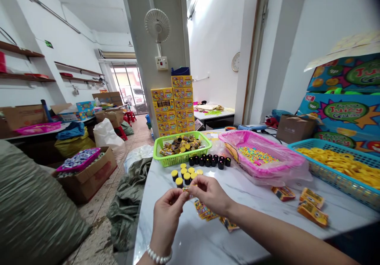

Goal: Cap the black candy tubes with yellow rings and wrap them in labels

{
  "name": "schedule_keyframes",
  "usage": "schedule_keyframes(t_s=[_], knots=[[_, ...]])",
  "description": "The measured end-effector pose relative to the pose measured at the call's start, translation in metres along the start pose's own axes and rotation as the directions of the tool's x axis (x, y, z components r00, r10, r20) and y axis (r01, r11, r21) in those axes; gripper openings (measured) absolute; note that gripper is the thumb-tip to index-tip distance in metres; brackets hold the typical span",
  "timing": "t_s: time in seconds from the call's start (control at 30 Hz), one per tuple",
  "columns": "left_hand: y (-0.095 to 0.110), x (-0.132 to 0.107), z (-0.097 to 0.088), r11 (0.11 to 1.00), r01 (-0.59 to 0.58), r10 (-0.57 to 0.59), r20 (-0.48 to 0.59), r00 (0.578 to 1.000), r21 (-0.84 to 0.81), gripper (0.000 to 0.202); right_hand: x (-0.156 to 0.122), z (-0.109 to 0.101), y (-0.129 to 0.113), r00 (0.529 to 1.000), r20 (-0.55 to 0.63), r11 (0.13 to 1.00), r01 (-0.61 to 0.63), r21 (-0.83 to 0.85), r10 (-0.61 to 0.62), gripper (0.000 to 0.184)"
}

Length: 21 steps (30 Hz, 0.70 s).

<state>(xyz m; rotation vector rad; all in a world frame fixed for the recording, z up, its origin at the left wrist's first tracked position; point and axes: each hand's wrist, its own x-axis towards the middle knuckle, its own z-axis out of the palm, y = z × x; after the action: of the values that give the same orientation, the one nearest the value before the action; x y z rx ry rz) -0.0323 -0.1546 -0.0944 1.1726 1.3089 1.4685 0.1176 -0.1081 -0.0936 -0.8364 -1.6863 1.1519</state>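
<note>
My left hand [168,213] and my right hand [212,195] meet over the near part of the table, fingertips pinched together. Between them is a small yellow printed label [186,189], mostly hidden by the fingers. Just beyond stand several small black tubs with yellow lids [179,182]. Behind these, several open black tubs [211,161] sit in a cluster, some showing small coloured bits inside. Colourful printed labels [203,210] lie in a stack below my right hand, and more yellow printed pieces [229,223] rest under that wrist.
A green basket [166,161] holds small labelled tubs. A pink basket [267,173] lined with plastic contains coloured candy beads [257,155]. To the right, a blue basket [329,174] carries yellow rings. Folded yellow packets [313,213] lie nearby. Yellow boxes [184,105] are stacked behind.
</note>
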Motion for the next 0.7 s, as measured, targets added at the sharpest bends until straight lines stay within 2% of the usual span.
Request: schedule_keyframes(t_s=[0.17,0.27,0.37,0.5,0.6,0.7], knots=[[-0.002,-0.006,-0.008,0.989,-0.105,0.110,-0.047,0.993,0.102,0.036,-0.003,0.009,0.005,0.996,0.034,0.996,-0.081,0.044,0.079,0.024],[-0.003,-0.009,-0.012,0.973,-0.156,0.168,-0.058,0.984,0.169,0.033,-0.002,0.010,0.006,0.997,-0.047,0.997,-0.067,-0.042,0.065,0.022],[-0.006,-0.010,-0.013,0.972,-0.148,0.166,-0.090,0.982,0.181,0.032,-0.002,0.009,0.006,0.989,-0.117,0.990,-0.105,-0.099,0.093,0.025],[-0.013,-0.012,-0.011,0.981,-0.149,0.165,-0.134,0.977,0.123,0.037,-0.005,0.011,0.004,0.981,-0.031,0.981,-0.192,-0.029,0.191,0.026],[-0.016,-0.015,-0.009,0.969,-0.191,0.216,-0.167,0.962,0.154,0.034,-0.006,0.014,0.004,0.986,-0.095,0.990,-0.141,-0.013,0.139,0.021],[-0.016,-0.020,-0.010,0.916,-0.247,0.310,-0.167,0.936,0.315,0.026,-0.007,0.015,0.005,0.987,-0.130,0.993,-0.103,-0.062,0.094,0.018]])
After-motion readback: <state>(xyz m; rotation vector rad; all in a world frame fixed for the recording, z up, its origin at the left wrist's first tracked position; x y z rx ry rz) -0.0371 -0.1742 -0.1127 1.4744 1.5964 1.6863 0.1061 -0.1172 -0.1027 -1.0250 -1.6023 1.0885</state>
